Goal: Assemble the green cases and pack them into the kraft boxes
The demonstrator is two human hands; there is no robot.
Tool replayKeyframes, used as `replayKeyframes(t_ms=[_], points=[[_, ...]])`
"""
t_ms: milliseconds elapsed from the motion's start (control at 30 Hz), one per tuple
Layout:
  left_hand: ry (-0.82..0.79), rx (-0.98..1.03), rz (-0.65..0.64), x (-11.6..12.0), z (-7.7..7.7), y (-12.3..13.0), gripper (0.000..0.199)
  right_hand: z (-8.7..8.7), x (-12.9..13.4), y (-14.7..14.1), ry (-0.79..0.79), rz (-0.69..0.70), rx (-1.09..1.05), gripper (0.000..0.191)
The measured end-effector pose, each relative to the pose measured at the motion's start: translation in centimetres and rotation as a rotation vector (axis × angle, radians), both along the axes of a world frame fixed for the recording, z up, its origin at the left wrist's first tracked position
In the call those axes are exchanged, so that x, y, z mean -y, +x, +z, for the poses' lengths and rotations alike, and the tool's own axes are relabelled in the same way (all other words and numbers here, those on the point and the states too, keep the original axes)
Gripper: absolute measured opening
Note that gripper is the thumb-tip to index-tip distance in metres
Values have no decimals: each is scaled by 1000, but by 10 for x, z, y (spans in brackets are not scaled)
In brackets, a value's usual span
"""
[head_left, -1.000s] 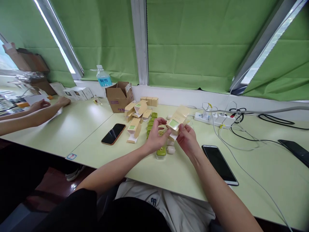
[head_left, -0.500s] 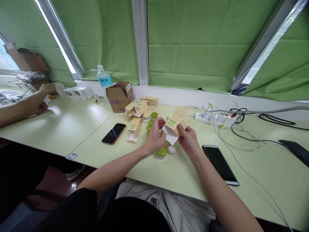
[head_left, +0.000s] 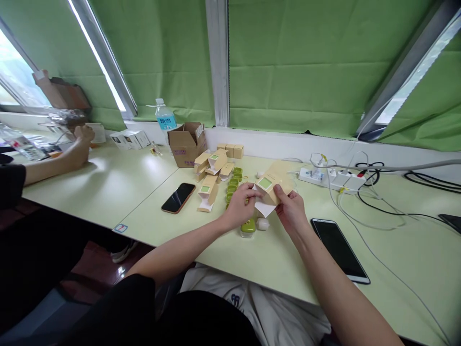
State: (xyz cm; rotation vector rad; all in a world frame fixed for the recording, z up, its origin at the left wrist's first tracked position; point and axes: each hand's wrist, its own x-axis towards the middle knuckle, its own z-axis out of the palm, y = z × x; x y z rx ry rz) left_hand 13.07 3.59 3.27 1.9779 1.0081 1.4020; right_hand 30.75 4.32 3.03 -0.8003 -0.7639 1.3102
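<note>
A small tan cardboard box [head_left: 267, 186] with a green square on it and white inner flaps is held above the table. My right hand [head_left: 291, 209] grips its right side, thumb on top. My left hand [head_left: 242, 204] is closed at the box's left end, its fingers pinching a white flap. Below the hands lie a green case with a clear base [head_left: 248, 228] and a small white piece [head_left: 262, 224]. A row of green cases [head_left: 234, 183] runs beyond my left hand, partly hidden by it. Several opened tan boxes [head_left: 208, 188] are piled left of that row.
A black phone [head_left: 178, 197] lies left, a white-framed phone [head_left: 339, 250] right. Behind stand a brown carton [head_left: 187, 144], a bottle [head_left: 165, 115] and small closed boxes [head_left: 230, 150]. A power strip [head_left: 331, 178] with cables occupies the back right. Another person's arm [head_left: 68, 156] reaches in at far left.
The view has turned slightly left, so things sit further right. My left fingers have shifted at the flap of the box. The other person's hand has moved and now looks raised.
</note>
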Motion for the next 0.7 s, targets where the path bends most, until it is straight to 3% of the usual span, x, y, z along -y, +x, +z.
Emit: replayKeyframes(t_ms=[167, 300, 433, 600, 700], points=[[-81, 21, -40, 2, 5, 1, 20, -1, 0, 0, 0, 3, 9, 67], [-88, 42, 42, 3, 7, 0, 5, 0, 1, 1, 4, -9, 27, 64], [-193, 120, 105, 1, 11, -2, 31, -2, 2, -1, 28, -36, 42, 64], [-242, -106, 87, -3, 17, -6, 31, -4, 4, -4, 77, 0, 197, 60], [-237, -110, 84, -8, 25, -15, 38, -1, 7, -5, 71, 47, 278, 65]])
